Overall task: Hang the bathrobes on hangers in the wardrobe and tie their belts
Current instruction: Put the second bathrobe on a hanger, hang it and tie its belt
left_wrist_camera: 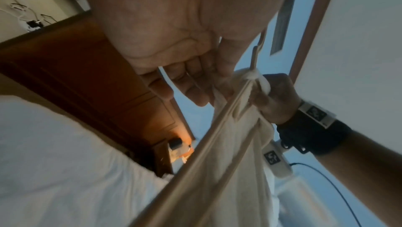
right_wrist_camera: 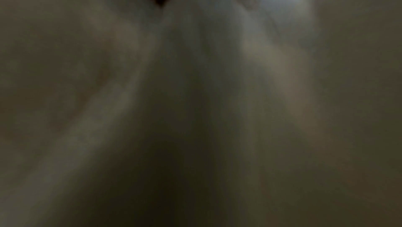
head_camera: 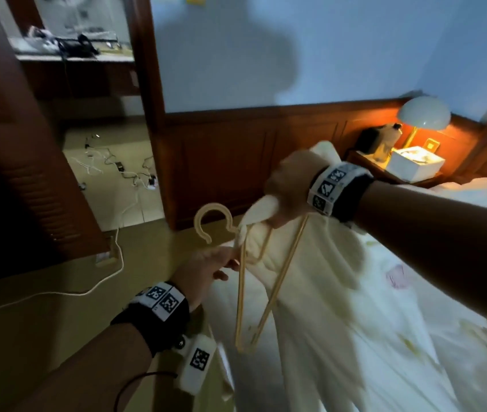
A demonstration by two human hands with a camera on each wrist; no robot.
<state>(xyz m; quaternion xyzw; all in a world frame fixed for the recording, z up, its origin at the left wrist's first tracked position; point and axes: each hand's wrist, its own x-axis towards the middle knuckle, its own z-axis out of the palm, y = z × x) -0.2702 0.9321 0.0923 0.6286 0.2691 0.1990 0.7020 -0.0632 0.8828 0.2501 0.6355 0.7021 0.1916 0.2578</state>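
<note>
A cream plastic hanger hangs tilted in front of me, hook up and to the left. My left hand holds it just below the hook, fingers curled round one arm of the hanger. My right hand grips a bunched piece of the white bathrobe against the hanger's neck. The rest of the robe drops down onto the bed. In the left wrist view my left hand sits close to my right hand. Blurred robe cloth fills the right wrist view.
A brown louvered wardrobe door stands at the left. The white bed lies to the right. A nightstand behind it carries a lit lamp and a white box. A white cable runs over the floor.
</note>
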